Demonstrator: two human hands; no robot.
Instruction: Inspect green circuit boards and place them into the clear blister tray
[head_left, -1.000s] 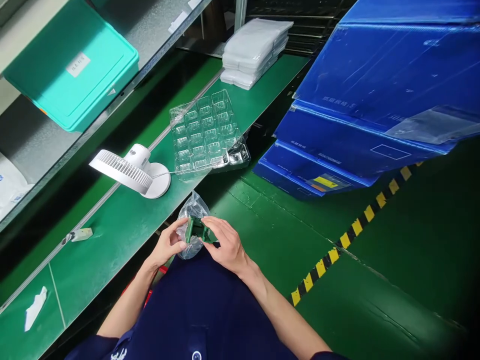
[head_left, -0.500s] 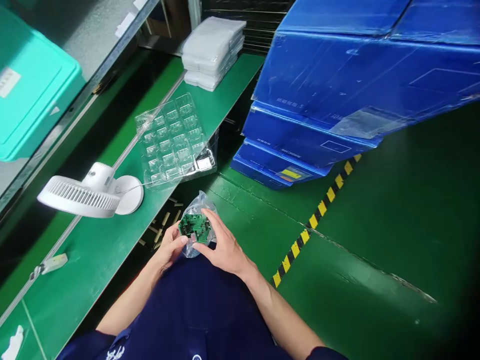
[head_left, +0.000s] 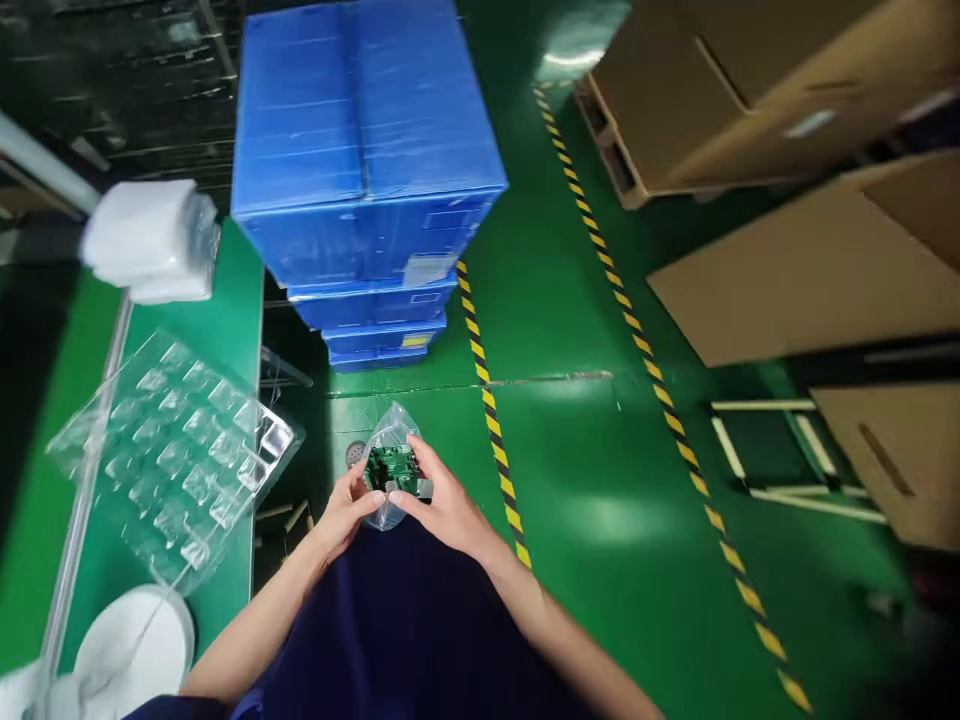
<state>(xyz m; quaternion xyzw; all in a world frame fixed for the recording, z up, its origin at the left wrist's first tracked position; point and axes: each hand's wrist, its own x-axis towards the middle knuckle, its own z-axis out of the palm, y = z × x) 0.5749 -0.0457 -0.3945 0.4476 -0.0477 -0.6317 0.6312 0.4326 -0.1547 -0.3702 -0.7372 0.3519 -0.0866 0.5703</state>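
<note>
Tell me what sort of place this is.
Probably a factory workshop, perhaps for electronics assembly or packing: I can see what look like green circuit boards, a stack of blue boxes and black-and-yellow floor tape.

The floor (head_left: 570,500) was green and glossy, with bright light reflections (head_left: 574,58) on its surface. Two yellow-and-black tape lines (head_left: 652,372) ran along it. A green counter (head_left: 236,345) with a metal rail (head_left: 69,575) stood at left. At upper right, a cardboard box (head_left: 697,110) rested on a wooden pallet (head_left: 636,192).
</note>
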